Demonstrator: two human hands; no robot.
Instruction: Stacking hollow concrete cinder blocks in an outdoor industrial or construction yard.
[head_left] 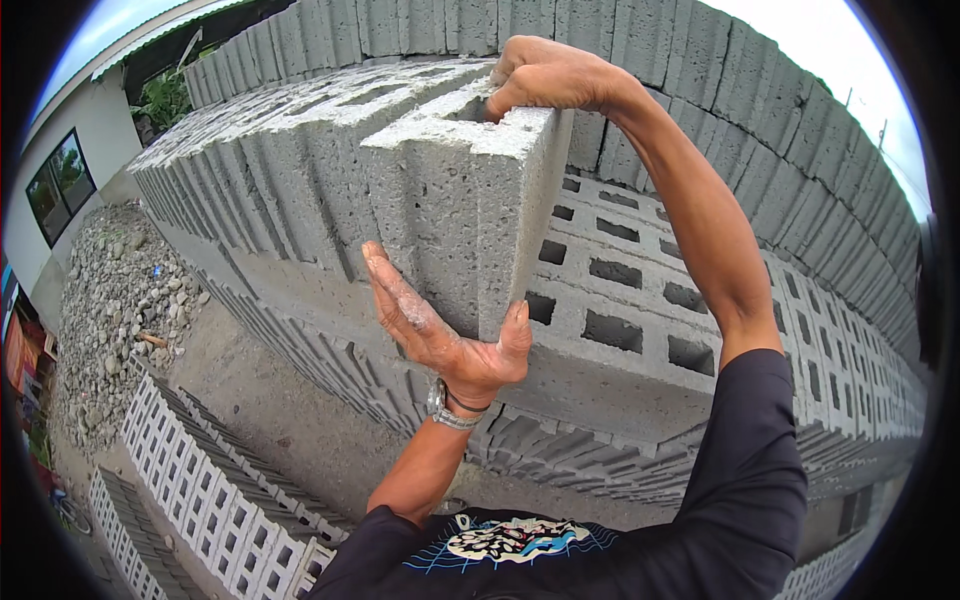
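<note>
A grey hollow concrete block (440,215) stands upright at the near end of a row of similar blocks. My right hand (550,75) reaches over its top and is closed on the upper edge, its thumb down by the cavity. Below, my left hand (450,345), with a metal watch on the wrist, is spread against the block's lower edge. The left fingers are stretched along the near face and the thumb points up by the right corner. Whitish dust marks the left fingers. The block's underside is hidden behind the left hand.
A layer of hollow blocks (630,270) lies to the right, cavities upward. A taller block wall (690,60) curves behind. Lower left are more block rows (200,480) on the ground and a gravel heap (120,310). A building with a window (60,190) stands far left.
</note>
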